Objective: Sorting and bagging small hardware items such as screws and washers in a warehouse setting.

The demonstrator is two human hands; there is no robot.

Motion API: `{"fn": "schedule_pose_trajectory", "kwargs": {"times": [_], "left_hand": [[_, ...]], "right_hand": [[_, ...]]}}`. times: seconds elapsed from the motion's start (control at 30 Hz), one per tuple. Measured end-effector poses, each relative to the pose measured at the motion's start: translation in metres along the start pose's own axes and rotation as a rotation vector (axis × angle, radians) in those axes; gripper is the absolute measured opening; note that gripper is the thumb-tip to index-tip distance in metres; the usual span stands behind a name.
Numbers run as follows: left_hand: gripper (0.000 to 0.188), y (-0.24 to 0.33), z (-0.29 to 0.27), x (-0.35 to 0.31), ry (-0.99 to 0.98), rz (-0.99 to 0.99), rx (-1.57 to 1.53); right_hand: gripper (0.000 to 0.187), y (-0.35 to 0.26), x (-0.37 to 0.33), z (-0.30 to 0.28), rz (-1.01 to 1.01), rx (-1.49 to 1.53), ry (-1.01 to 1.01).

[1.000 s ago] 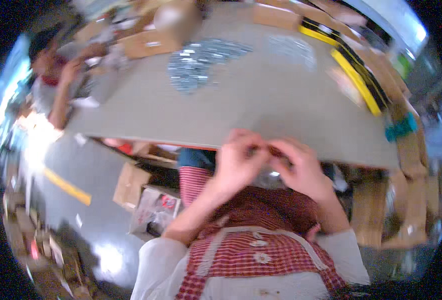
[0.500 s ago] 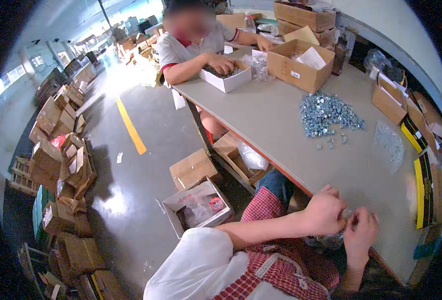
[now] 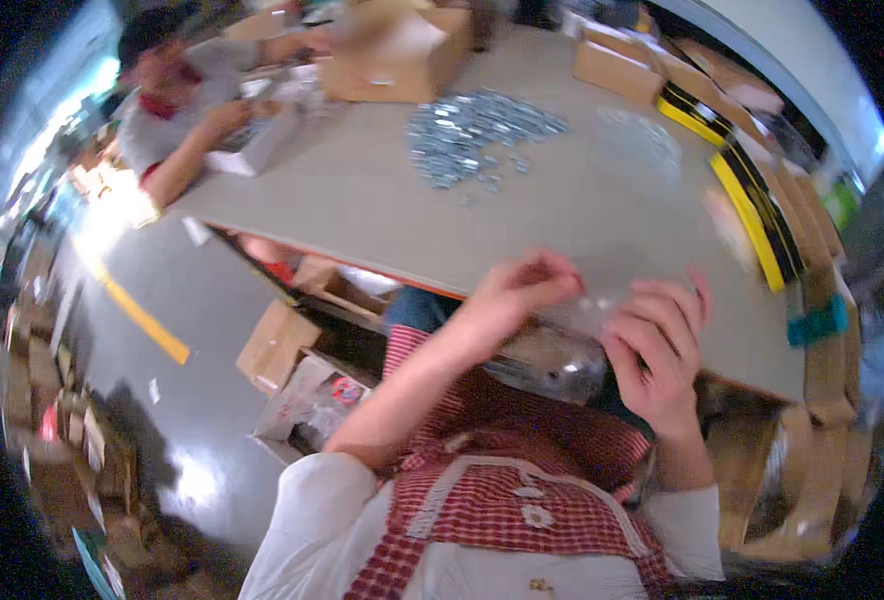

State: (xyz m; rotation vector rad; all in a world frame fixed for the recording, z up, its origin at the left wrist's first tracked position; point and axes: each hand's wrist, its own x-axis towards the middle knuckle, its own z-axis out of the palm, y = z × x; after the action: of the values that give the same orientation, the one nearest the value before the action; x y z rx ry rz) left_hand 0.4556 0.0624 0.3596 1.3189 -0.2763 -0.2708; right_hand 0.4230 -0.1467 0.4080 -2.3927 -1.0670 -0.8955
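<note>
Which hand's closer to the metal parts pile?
Left. The left hand is on the wearer's side of the pile, slightly to its right; the right hand is farther right and lower in view. Neither touches it.

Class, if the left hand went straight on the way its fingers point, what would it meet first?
Probably the clear plastic, which the left hand may be touching; the right hand, on its far side, seems next, though blur leaves depth unclear.
</note>
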Motion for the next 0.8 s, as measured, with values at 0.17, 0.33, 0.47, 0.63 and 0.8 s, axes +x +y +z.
{"fn": "schedule_pose_trajectory", "kwargs": {"times": [0.17, 0.33, 0.47, 0.63, 0.8], "left_hand": [[0.042, 0.002, 0.013, 0.004, -0.146, -0.296, -0.469], [0.014, -0.005, -0.001, 0.016, 0.137, -0.051, -0.350], [0.010, -0.016, 0.007, 0.011, 0.295, 0.172, 0.136], [0.025, -0.020, -0.005, 0.016, 0.526, 0.514, 0.973], [0.042, 0.002, 0.000, 0.014, 0.405, 0.802, 1.483]], "right_hand": [[0.015, 0.023, -0.018, 0.000, 0.126, 0.120, 0.010], [0.029, 0.038, -0.025, -0.005, 0.171, 0.241, -0.207], [0.038, 0.048, -0.032, -0.013, 0.194, 0.272, -0.308], [0.037, 0.046, -0.026, 0.006, 0.212, 0.086, -0.253], [0.028, 0.026, -0.003, 0.049, 0.122, 0.188, -0.218]]}}
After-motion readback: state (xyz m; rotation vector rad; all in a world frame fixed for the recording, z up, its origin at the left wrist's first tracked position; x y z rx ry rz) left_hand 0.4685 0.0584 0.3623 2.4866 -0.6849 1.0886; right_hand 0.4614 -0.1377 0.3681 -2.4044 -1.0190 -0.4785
